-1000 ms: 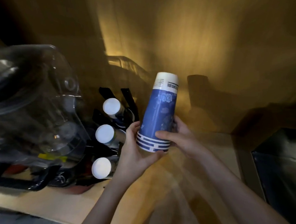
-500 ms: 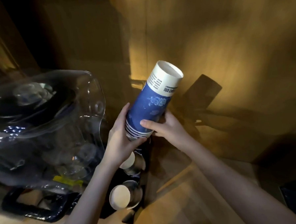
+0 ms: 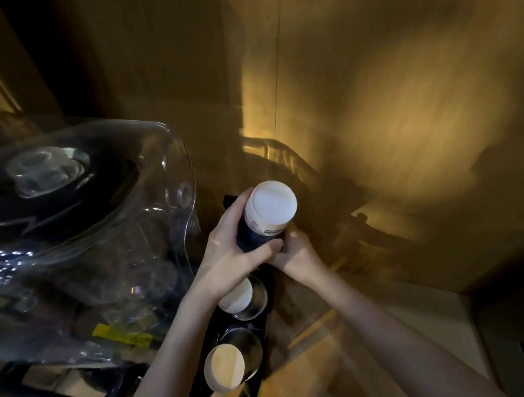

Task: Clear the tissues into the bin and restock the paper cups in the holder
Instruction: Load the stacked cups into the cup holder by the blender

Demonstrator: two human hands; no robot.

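Head view, centre frame: the left hand (image 3: 230,248) and right hand (image 3: 297,254), fingers curled tight, grip the stack of blue paper cups (image 3: 267,216) above the black cup holder (image 3: 249,329). Keep the stack aligned with the empty slot, then slide it down slowly.

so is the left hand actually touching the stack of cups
Touching. The head view shows the left hand wrapped around the blue stack of cups, its thumb lying across the side, with no gap visible.
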